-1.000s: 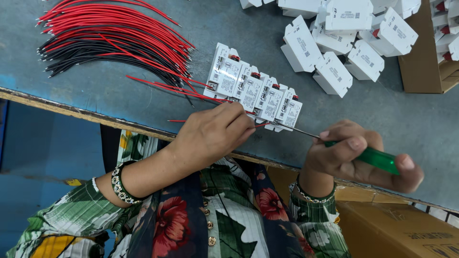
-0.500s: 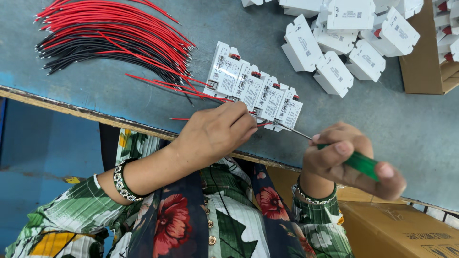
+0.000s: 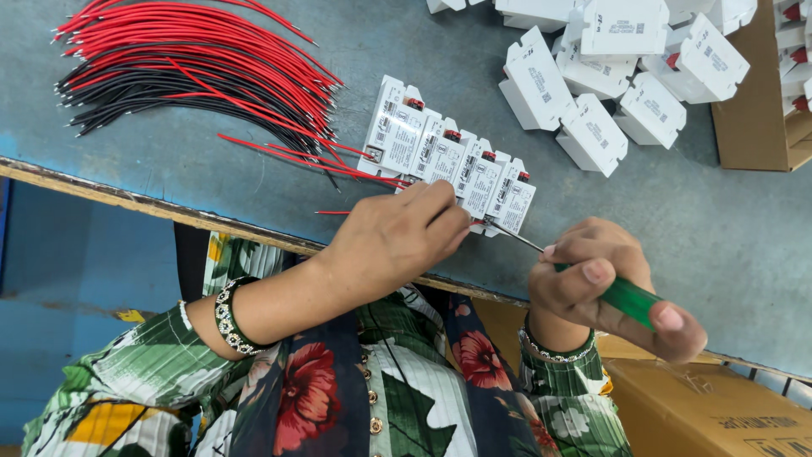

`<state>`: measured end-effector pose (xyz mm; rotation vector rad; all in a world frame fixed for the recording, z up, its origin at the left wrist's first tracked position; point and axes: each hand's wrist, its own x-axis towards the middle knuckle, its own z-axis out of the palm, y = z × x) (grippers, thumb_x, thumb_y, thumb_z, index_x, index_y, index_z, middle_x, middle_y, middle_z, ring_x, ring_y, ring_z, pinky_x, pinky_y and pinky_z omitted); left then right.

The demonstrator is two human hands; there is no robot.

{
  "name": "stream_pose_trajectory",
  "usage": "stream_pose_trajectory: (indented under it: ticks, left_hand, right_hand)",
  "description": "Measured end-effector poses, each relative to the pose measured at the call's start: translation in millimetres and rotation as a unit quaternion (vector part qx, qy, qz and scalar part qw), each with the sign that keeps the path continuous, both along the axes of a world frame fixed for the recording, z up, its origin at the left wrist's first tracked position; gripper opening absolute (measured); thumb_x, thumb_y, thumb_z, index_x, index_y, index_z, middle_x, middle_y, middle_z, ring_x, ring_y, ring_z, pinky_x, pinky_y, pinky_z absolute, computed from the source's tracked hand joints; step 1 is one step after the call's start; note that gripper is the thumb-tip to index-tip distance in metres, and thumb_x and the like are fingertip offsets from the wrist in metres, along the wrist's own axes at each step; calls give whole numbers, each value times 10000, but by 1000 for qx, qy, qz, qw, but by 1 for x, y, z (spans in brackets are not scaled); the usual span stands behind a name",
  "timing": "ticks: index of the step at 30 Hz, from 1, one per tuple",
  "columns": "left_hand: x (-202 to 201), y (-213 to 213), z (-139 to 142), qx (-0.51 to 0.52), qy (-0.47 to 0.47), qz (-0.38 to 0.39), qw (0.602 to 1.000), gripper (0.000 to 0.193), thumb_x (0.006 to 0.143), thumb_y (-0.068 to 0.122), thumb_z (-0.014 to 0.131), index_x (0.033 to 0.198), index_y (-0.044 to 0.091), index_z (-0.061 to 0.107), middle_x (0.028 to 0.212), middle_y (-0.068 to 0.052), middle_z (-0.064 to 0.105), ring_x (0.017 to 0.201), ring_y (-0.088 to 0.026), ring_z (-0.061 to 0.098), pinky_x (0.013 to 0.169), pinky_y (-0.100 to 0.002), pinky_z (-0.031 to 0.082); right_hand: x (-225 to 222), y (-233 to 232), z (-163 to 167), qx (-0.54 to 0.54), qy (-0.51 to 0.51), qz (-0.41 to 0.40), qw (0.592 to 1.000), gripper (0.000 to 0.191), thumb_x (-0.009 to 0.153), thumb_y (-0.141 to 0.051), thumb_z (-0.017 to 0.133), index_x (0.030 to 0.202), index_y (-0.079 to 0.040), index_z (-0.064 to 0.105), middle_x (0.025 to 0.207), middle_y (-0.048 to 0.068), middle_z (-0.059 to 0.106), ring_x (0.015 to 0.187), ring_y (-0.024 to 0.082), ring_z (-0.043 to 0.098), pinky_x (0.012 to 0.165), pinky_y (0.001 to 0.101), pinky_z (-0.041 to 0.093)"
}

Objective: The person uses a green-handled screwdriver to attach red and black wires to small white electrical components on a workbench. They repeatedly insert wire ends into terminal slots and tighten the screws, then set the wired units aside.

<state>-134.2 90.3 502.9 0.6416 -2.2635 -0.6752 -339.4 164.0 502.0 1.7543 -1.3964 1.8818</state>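
I am looking down at a small assembly workshop, the kind where electrical parts are wired by hand. The table (image 3: 211, 161) is worn, with a scuffed grey-blue top and a chipped wooden edge. At the far left lies a bundle of cut red and black wires (image 3: 194, 72) with stripped ends. A row of identical white plastic modules (image 3: 448, 161) sits near the middle, and more of them are heaped loose (image 3: 609, 76) at the far right beside an open cardboard box (image 3: 761, 110). A green-handled screwdriver (image 3: 630, 298) is in use, and another carton (image 3: 710, 406) stands near right below the table.
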Motion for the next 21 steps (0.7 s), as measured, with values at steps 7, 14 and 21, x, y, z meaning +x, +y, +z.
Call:
stream_pose_trajectory:
  ticks: [7, 14, 21]
  left_hand:
    - [0, 1, -1, -22, -13, 0, 1000, 152, 918, 182, 746, 962, 105, 624, 907, -48, 526, 826, -201, 630, 658, -349, 523]
    - [48, 10, 11, 48, -39, -23, 998, 422, 913, 300, 728, 1223, 30, 635, 963, -87, 610, 848, -264, 656, 688, -384, 540]
    - [162, -31, 54, 99, -191, -82, 973, 523, 808, 409, 757, 1198, 72, 671, 947, -97, 681, 849, -333, 679, 675, -449, 537]
  right_hand:
    - [-2, -2, -3, -2, -6, -15, 1000, 425, 1035, -42, 502, 1306, -206, 219, 599, 51, 458, 389, 198, 417, 335, 287, 413]
    - [-8, -11, 6, -1, -48, -32, 998, 504, 1127, -118, 526, 1450, -155, 141, 870, 259, 454, 397, 219, 484, 392, 309, 407]
    - [23, -29, 31, 41, -89, -9, 995, 524, 1218, -194, 560, 1513, -96, 138, 656, 133, 499, 501, 238, 535, 452, 302, 383]
